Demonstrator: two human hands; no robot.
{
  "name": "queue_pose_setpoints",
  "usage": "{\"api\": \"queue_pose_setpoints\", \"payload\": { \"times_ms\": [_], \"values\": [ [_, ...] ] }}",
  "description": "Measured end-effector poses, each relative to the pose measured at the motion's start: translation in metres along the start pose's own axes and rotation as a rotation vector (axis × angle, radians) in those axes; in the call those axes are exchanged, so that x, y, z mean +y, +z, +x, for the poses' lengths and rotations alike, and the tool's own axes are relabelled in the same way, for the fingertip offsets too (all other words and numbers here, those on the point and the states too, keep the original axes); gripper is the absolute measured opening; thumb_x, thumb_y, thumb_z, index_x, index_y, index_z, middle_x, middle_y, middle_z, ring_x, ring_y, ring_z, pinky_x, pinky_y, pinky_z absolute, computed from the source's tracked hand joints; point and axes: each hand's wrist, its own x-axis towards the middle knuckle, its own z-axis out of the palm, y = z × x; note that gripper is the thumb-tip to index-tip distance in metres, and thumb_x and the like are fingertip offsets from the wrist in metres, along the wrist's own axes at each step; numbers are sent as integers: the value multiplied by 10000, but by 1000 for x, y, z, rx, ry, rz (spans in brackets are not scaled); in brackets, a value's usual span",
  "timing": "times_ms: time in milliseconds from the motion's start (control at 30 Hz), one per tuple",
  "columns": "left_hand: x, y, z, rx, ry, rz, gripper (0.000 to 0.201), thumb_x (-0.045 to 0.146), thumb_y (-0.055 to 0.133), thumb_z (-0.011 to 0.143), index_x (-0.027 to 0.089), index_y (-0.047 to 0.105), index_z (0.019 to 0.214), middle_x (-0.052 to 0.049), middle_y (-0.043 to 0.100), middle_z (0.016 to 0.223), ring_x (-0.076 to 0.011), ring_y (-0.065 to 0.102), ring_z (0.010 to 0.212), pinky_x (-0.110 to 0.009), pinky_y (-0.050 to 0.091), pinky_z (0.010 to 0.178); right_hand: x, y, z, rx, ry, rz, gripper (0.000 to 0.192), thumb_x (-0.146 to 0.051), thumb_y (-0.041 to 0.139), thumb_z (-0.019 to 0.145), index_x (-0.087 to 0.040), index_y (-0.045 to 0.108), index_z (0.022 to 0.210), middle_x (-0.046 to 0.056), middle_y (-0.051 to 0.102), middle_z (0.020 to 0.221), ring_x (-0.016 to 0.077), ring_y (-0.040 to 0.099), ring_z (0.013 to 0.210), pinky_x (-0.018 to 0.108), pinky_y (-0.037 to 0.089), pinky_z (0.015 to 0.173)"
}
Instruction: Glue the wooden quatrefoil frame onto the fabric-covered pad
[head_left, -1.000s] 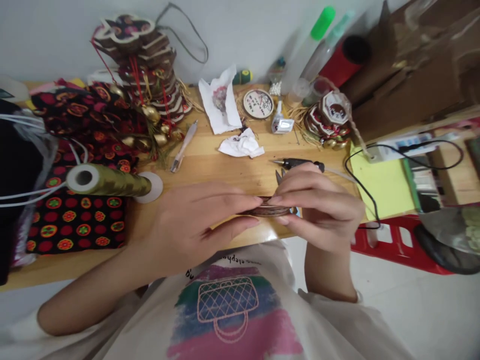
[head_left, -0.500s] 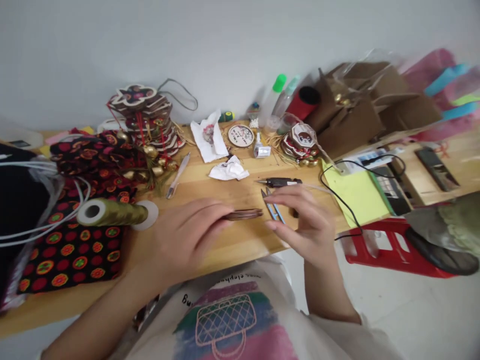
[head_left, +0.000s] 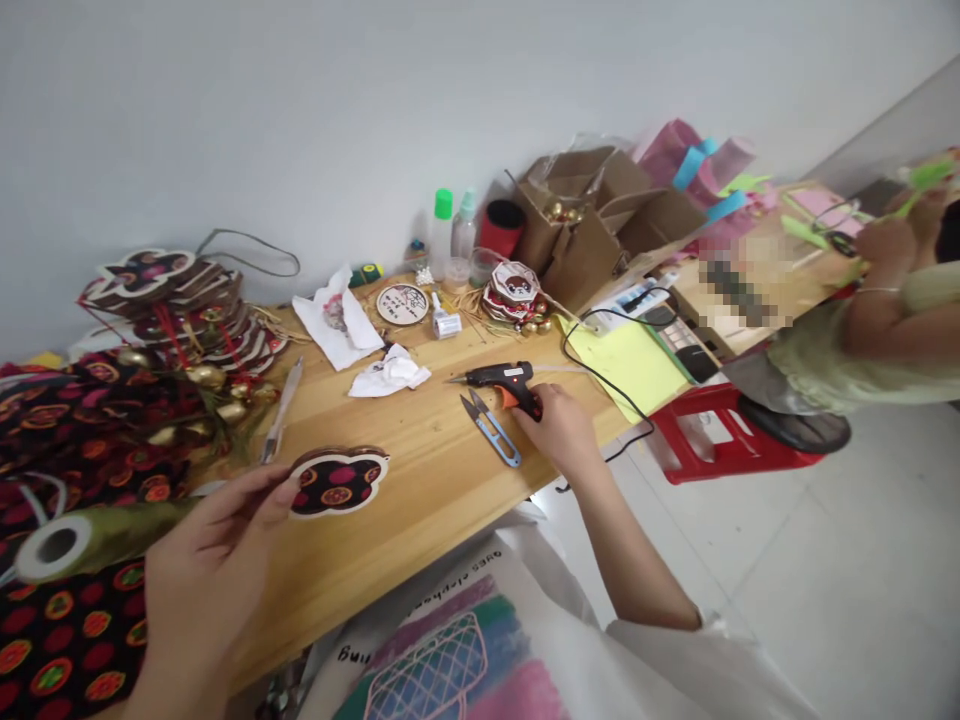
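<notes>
Shirt (head_left: 420, 640) lettering unreadable, glue gun (head_left: 499, 380) unbranded

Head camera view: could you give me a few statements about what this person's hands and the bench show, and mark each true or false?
1. The left hand holds a flower-shaped patterned piece. True.
2. The right hand is on the glue gun. True.
3. The blue-handled snips are in the left hand. False: they lie on the wooden table, beside the right hand.
4. The glue gun's nozzle points toward the red stool. False: it points away, toward the crumpled white tissue.
</notes>
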Motion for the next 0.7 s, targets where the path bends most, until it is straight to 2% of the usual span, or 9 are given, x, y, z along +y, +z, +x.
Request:
{"api": "queue_pose_setpoints", "payload": {
  "times_ms": [100, 200, 300, 433, 567, 700],
  "values": [
    [0, -4, -1, -12, -9, 8, 240, 214, 833, 636, 291, 765, 853, 79, 774, 863, -151, 711, 807, -178, 586, 687, 3, 3, 3, 15, -41, 37, 120, -220, 598, 815, -152, 661, 890, 99, 685, 904, 204, 616, 778, 284, 373, 631],
    [-2, -6, -1, -15, -36, 23, 263, 187, 836, 627, 307, 764, 850, 104, 772, 869, -125, 705, 819, -152, 577, 730, 0, 4, 0, 54, -63, 79, 103, -213, 589, 796, -154, 651, 852, 84, 672, 870, 184, 596, 745, 271, 371, 621],
    [-4, -8, -1, -1, -27, 13, 270, 171, 839, 615, 317, 770, 832, 106, 775, 869, -137, 716, 846, -193, 589, 815, -7, 3, -8, 82, -97, 122, 97, -240, 598, 784, -164, 645, 822, 66, 660, 832, 177, 592, 745, 261, 384, 630],
    [-11, -12, -1, 8, 11, -16, 288, 161, 834, 613, 326, 779, 842, 98, 781, 870, -157, 730, 826, -235, 611, 809, -10, -2, -15, 127, -123, 163, 154, -291, 605, 787, -169, 656, 866, 63, 665, 846, 175, 593, 740, 260, 393, 627],
    [-17, -12, -3, 6, 49, -62, 319, 131, 845, 582, 354, 778, 800, 131, 771, 809, -142, 723, 754, -205, 617, 744, 7, -10, -7, 212, -77, 127, 153, -271, 591, 767, -173, 667, 856, 69, 676, 860, 180, 582, 733, 268, 370, 616],
    [-13, -8, -8, 19, 65, -92, 305, 147, 860, 559, 354, 776, 766, 132, 765, 775, -158, 723, 729, -218, 626, 695, 36, -15, 9, 220, -6, 99, 135, -253, 588, 737, -167, 673, 797, 70, 670, 781, 182, 561, 683, 275, 339, 603]
  ]
}}
